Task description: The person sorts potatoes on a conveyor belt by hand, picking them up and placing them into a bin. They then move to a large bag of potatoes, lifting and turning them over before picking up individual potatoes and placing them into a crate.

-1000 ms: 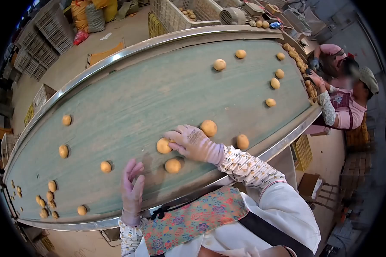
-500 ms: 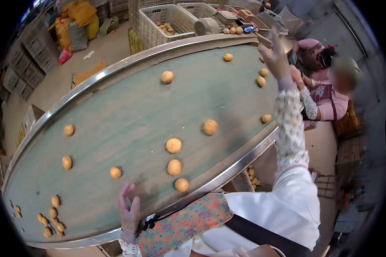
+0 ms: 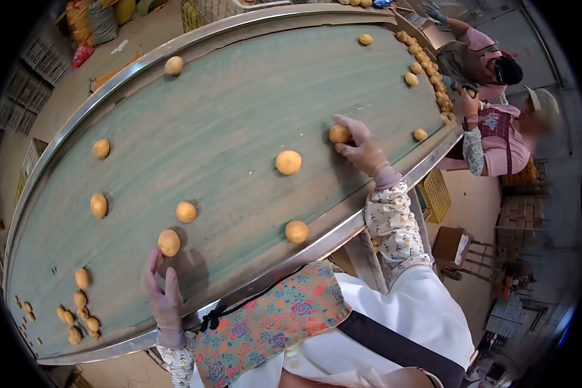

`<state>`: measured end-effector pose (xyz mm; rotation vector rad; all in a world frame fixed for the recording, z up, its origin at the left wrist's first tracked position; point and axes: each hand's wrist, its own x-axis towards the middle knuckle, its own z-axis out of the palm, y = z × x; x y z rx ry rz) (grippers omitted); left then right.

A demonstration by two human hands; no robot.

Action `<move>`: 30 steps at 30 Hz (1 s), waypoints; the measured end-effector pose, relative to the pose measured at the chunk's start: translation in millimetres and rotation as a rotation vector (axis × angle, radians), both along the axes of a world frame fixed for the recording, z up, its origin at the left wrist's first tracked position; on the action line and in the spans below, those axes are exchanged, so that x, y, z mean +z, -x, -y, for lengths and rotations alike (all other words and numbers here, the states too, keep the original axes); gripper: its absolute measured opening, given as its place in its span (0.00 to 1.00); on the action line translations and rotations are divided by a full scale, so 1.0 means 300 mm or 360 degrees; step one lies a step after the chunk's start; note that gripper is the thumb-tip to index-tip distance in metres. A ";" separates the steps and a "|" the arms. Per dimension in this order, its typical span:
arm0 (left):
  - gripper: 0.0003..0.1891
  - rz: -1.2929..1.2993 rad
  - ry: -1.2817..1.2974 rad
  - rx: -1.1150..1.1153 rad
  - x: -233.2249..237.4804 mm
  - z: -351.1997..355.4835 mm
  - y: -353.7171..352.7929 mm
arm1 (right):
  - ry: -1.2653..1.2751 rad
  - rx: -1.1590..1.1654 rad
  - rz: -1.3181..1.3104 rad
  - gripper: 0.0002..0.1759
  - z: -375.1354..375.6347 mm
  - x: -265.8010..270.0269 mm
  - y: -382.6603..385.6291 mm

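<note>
Round yellow-brown potatoes lie scattered on a green belt (image 3: 239, 116) with a metal rim. My right hand (image 3: 363, 150), in a thin glove, reaches over the belt with thumb and fingers round a potato (image 3: 339, 134). My left hand (image 3: 163, 294), also gloved, is at the near edge with thumb and fingers apart. A larger potato (image 3: 169, 243) is just beyond its fingertips; whether they touch is unclear. Another potato (image 3: 288, 162) lies between the hands, and one (image 3: 296, 231) sits near the metal rim (image 3: 330, 242).
Two people in pink, one nearer (image 3: 501, 139) and one farther (image 3: 485, 58), work at the right end beside a row of potatoes (image 3: 433, 77). Small potatoes (image 3: 81, 299) cluster at the left end. Crates (image 3: 45, 61) and sacks (image 3: 102, 26) stand beyond the belt.
My right hand has come down from above the far right end and closed round a potato. My left hand has shifted left. The view has tilted, and potatoes have changed position on the belt.
</note>
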<state>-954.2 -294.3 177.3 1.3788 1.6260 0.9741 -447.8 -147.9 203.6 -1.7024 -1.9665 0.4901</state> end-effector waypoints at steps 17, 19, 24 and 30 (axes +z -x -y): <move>0.36 0.2095 0.0838 -0.0464 0.162 -0.070 0.048 | 0.0900 0.0586 -0.1241 0.36 0.240 0.118 0.898; 0.32 0.2442 0.0856 -0.0516 0.091 -0.087 0.107 | 0.0499 0.0588 -0.0971 0.33 0.241 0.069 0.912; 0.31 0.2433 0.0806 -0.0349 0.080 -0.053 0.210 | -0.0126 0.0484 0.0570 0.33 0.241 0.051 0.852; 0.33 0.2275 0.0851 -0.0481 0.130 -0.037 0.233 | 0.0014 0.0791 -0.0273 0.51 0.368 0.100 1.120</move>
